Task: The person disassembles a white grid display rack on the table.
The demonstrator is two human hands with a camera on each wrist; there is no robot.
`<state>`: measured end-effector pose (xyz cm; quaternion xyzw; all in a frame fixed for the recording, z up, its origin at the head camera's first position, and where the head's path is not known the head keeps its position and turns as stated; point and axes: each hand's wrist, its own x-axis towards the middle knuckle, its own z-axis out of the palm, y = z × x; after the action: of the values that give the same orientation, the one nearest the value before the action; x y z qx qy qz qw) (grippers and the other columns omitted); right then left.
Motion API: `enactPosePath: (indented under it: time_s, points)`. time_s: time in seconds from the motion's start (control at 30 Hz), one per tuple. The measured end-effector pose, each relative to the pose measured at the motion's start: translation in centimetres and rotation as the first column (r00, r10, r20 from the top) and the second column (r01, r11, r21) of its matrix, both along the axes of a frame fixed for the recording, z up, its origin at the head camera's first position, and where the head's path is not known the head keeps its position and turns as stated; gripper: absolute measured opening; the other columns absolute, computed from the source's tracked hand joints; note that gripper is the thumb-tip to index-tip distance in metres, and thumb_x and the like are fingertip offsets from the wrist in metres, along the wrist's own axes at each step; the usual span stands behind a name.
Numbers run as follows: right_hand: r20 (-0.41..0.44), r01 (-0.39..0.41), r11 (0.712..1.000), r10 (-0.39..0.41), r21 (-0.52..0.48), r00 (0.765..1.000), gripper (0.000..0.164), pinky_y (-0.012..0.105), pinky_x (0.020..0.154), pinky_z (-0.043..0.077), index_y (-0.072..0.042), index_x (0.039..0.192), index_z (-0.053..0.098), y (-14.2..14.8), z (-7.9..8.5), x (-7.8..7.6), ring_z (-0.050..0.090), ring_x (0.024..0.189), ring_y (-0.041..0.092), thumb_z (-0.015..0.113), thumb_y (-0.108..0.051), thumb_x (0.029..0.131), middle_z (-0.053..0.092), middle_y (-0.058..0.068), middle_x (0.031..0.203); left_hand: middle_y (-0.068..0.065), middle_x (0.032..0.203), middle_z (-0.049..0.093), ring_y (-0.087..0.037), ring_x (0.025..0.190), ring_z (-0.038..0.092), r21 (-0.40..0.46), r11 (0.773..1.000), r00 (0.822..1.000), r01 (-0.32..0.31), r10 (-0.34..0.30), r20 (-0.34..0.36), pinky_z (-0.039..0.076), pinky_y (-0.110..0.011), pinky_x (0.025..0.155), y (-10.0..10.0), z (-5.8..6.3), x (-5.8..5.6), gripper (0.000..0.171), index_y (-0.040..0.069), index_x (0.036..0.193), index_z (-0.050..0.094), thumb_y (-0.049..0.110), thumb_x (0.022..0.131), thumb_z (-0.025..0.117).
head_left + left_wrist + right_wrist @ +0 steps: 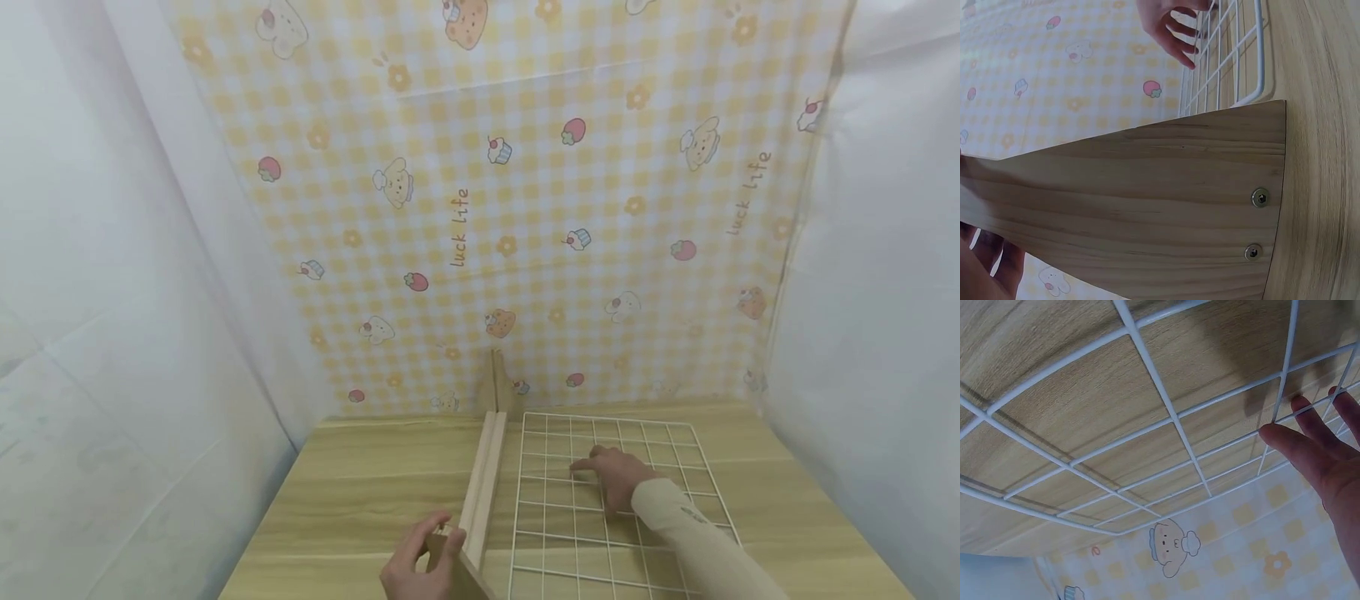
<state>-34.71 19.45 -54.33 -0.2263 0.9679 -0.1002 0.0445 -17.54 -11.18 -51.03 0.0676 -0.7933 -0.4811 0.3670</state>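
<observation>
My left hand (423, 562) grips the narrow upper end of a wooden end board (1135, 200), thumb on one side and fingers on the other. Two metal bolts (1257, 225) show near the board's wide base, which stands on the table. From it a wooden rail (483, 483) runs back to a matching end board (497, 383), making one wooden stand. To the right lies a white wire grid panel (546, 504). Over its middle is my right hand (618, 477), fingers spread, thumb tip at a wire crossing; whether every fingertip touches wire I cannot tell.
A wood-grain table (360, 475) lies under everything. Behind it hangs a yellow checked cloth (525, 192) with cartoon prints. White sheets close off the left side (112, 292) and the right side (870, 292). The grid lies close beside the rail.
</observation>
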Motion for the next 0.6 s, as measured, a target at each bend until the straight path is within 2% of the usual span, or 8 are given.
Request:
enactPosePath:
  time_s: [0.17,0.4,0.6]
  points:
    - [0.020,0.021,1.000,-0.021,-0.015,1.000,0.090,0.055,0.086,0.059,-0.028,0.129,0.064,-0.2,0.1,-0.1,0.061,0.113,0.034,0.098,-0.008,0.047,0.063,0.008,0.127,0.007,0.095,0.078,0.005,0.088,0.065,0.002,1.000,1.000,-0.020,0.020,0.020,0.057,-0.023,0.073,0.5,0.1,0.2,0.025,0.021,0.095,0.077,0.014,0.074,0.088]
    - [0.057,0.058,0.998,-0.057,-0.013,0.997,0.096,0.054,0.090,0.058,-0.024,0.133,0.061,-0.6,0.3,-0.4,0.060,0.115,0.032,0.097,-0.004,0.046,0.063,0.004,0.126,0.004,0.092,0.078,0.006,0.086,0.065,-0.014,1.000,0.997,-0.021,0.020,-0.071,0.057,-0.020,0.071,1.2,-0.3,-0.2,0.028,0.018,0.093,0.077,0.009,0.070,0.089]
    - [0.065,0.079,0.997,-0.079,0.003,0.995,0.098,0.060,0.095,0.054,-0.021,0.137,0.057,-0.6,0.4,-0.6,0.058,0.124,0.040,0.096,0.000,0.049,0.060,0.013,0.139,0.005,0.090,0.077,0.006,0.081,0.065,-0.029,0.999,0.995,-0.015,0.012,-0.099,0.056,-0.020,0.069,1.7,-0.7,-0.6,0.029,0.019,0.094,0.076,0.009,0.070,0.089]
